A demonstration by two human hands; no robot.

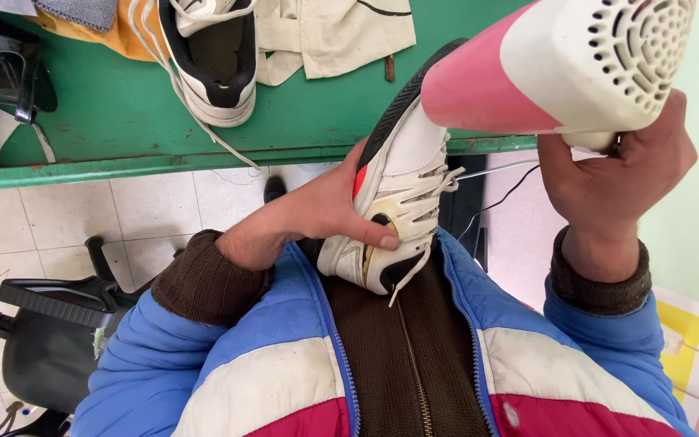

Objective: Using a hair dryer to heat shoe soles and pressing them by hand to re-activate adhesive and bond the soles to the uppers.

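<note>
My left hand (pixel 329 209) grips a white sneaker (pixel 402 190) with black and red trim, held upright against my chest, heel down and toe up. Its thumb lies across the laced side. My right hand (pixel 612 182) is closed around the handle of a pink and white hair dryer (pixel 564 61), held high at the upper right. The dryer's pink nozzle points left at the toe end of the sneaker and nearly touches it. The dryer's vented back faces the camera.
A green table (pixel 123 113) spans the top, carrying a second white and black sneaker (pixel 212 57), a cream cloth (pixel 329 32) and dark items at the far left. A black chair (pixel 42 324) stands on the tiled floor at lower left. A green wall lies at right.
</note>
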